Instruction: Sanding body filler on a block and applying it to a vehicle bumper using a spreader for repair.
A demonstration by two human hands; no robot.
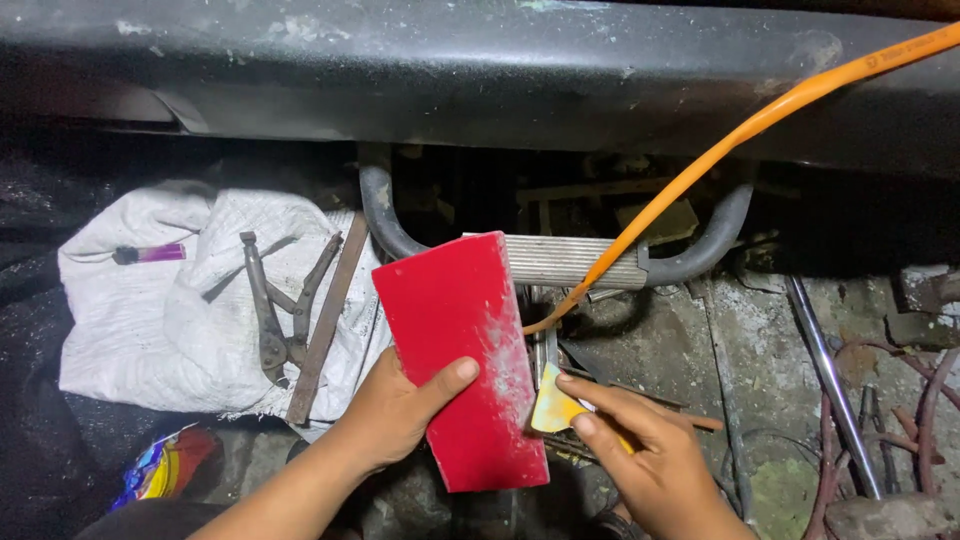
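My left hand (392, 410) grips a flat red panel (462, 340) by its lower left edge, thumb across the front. The panel stands tilted, with whitish scuffs along its right side. My right hand (640, 455) pinches a small yellow folded piece (552, 408), likely sandpaper, and presses it against the panel's right edge. Both hands are low in the middle of the view, above dirty ground.
A white sack (160, 310) at left carries locking pliers (272, 300), a rusty flat bar (325, 320) and a purple lighter (150, 253). An orange hose (740, 135) crosses a ribbed metal footrest (560, 260). A dark vehicle body (500, 70) spans the top. Rods and cables (850, 400) lie at right.
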